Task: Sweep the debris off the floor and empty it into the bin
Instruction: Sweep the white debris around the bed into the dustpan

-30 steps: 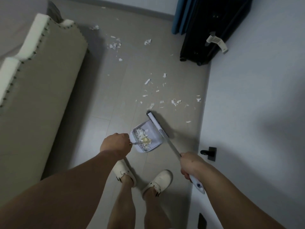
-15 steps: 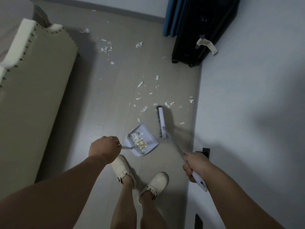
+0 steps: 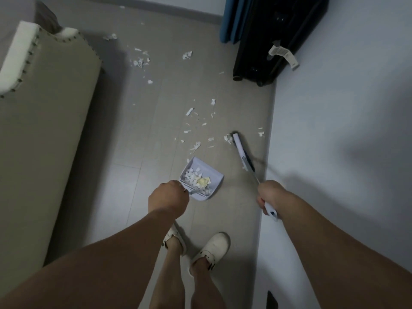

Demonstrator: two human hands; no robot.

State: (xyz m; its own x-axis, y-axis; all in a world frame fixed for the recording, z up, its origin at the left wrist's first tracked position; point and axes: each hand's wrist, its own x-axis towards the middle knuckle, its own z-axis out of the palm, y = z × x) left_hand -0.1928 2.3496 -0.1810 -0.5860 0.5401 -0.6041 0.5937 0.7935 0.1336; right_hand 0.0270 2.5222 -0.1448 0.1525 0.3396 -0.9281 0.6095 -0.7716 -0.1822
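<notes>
The left hand (image 3: 168, 195) is closed around the handle of a pale dustpan (image 3: 200, 177), whose handle is mostly hidden under the fist. The pan sits low over the floor (image 3: 138, 134) and already carries a heap of white scraps with one yellowish piece. The right hand (image 3: 270, 195) is wrapped around the upper shaft of a long-handled broom (image 3: 242, 153), its head down on the floor near the wall (image 3: 334, 130).

Torn paper debris (image 3: 196, 121) lies scattered ahead of the pan's mouth, with a further patch beyond beside the upholstered bed frame (image 3: 44, 108) and some near the black suitcase (image 3: 269, 41). No bin is in view.

The scraps look very light and flimsy, so brisk strokes would likely flick them away; short, low pulls toward the pan should suit better. The loaded pan probably weighs little, yet its shallow lip means it should be kept level and carried by its handle, or the heap may slide out.
</notes>
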